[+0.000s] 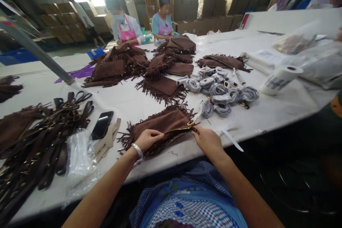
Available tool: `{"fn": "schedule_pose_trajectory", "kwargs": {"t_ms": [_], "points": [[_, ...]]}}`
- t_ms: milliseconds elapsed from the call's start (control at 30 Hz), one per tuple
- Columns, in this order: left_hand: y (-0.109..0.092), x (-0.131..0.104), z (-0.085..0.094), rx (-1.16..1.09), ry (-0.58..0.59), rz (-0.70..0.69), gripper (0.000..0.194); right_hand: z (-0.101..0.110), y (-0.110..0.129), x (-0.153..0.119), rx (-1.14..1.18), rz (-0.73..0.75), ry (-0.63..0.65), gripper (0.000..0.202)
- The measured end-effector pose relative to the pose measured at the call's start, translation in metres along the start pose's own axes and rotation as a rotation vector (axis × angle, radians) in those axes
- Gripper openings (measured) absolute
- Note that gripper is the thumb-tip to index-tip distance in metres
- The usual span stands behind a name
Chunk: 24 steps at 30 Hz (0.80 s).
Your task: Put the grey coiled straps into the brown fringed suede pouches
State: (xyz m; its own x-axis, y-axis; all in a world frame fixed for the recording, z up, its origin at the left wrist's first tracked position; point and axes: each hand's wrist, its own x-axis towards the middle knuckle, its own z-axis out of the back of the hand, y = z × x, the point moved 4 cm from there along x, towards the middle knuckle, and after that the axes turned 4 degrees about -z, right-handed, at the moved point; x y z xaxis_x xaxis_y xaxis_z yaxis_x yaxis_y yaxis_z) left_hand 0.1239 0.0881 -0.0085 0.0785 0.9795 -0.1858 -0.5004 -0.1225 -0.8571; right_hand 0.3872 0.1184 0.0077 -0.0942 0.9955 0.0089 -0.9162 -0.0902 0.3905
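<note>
A brown fringed bag lies on the table right in front of me, its zipper edge toward my body. My left hand, with a silvery bracelet at the wrist, pinches the bag's edge near the left part of the zipper. At the zipper's right end, beside a gold ring, the fingers of my right hand are closed on the bag's corner. Whether they hold the zipper pull itself is hidden. Beyond the bag lie several wrapped, coiled straps with gold clasps.
Dark brown straps, a clear plastic bag, a black phone and beige tags lie at left. More fringed bags are piled farther back. A white roll stands at right. Two people in pink aprons sit across the table.
</note>
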Motion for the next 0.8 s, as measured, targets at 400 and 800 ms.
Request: {"fn": "schedule_pose_trajectory", "kwargs": {"t_ms": [400,800], "points": [[-0.013,0.019,0.019,0.343,-0.348,-0.263,0.029,-0.076,0.053,-0.034,0.186,0.847,-0.06,0.036],[-0.009,0.026,0.013,0.643,-0.154,-0.369,0.031,-0.07,0.029,-0.049,0.569,0.703,-0.144,0.026]]}}
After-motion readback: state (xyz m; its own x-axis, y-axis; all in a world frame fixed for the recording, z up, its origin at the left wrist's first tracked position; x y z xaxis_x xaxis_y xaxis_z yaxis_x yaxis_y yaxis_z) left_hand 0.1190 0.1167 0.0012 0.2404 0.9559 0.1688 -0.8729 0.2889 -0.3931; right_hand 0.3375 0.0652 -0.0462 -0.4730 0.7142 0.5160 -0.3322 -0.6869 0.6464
